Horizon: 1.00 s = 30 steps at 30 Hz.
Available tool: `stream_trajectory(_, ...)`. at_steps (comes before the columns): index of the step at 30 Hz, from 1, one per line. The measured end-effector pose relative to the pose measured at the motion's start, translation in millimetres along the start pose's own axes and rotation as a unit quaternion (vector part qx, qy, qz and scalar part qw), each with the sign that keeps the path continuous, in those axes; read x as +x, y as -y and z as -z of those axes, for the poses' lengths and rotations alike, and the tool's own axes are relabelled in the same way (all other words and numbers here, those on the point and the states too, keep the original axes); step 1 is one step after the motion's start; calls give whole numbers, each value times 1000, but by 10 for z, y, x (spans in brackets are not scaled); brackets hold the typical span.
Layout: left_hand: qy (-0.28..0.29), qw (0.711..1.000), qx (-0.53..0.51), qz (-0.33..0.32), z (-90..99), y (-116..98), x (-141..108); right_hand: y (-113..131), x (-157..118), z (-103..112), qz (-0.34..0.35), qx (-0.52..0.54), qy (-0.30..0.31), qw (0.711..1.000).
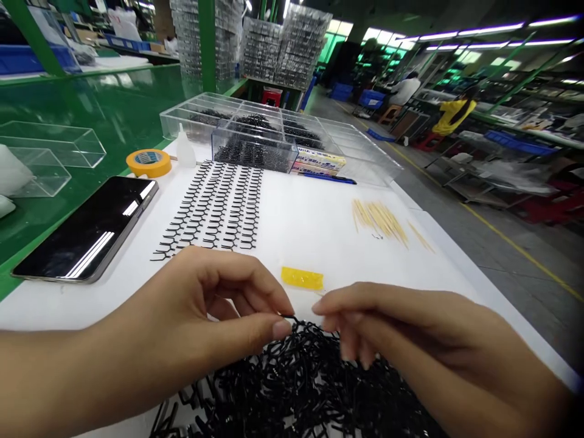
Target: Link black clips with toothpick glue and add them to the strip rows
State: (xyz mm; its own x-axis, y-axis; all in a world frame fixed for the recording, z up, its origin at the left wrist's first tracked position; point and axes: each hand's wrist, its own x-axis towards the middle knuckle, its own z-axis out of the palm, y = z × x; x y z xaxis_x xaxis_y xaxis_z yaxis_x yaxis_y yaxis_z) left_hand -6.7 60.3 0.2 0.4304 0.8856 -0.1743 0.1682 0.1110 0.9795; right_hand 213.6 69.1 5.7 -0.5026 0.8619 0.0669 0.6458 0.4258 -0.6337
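Note:
Thumb and forefinger of my left hand (219, 304) pinch a small black forked piece (288, 316) above a heap of black pieces (301, 377) at the bottom centre. My right hand (387, 328) is just right of it, thumb and forefinger pressed together; a thin pale tip shows there, too small to name. A strip of yellow tape (302, 278) lies on the white sheet (305, 225) beyond the fingertips. Several columns of black forked pieces (219, 207) stand in order at the left. Wooden toothpicks (378, 220) lie loose at the right.
A phone (86, 228), a tape roll (148, 163) and a small white bottle (185, 149) lie left. Behind are a clear compartment tray (360, 143), a clear box (253, 149), small cartons (319, 161) and a blue pen (335, 179). Two people sit in the far background.

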Motion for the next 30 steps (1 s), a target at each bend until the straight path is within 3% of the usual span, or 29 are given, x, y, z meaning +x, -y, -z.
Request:
stream_trajectory(5, 19, 1000, -1, 3, -37, -12, -67, 123, -55, -118, -81, 212, 65, 972)
stream_trajectory(10, 36, 997, -62, 31, -57, -51, -74, 186, -99, -216, -130, 453, 123, 873)
stream_trajectory(13, 47, 992, -103, 64, -73, -69, -77, 189, -103, -231, -141, 506, 129, 841)
stream_trajectory(25, 88, 976, -171, 107, -85, -38, -95, 152, -102, -262, -151, 534, 159, 817)
stream_trajectory(30, 43, 974, -170, 143, -127, -98, -158, 204, -85, -244, -165, 524, 163, 819)
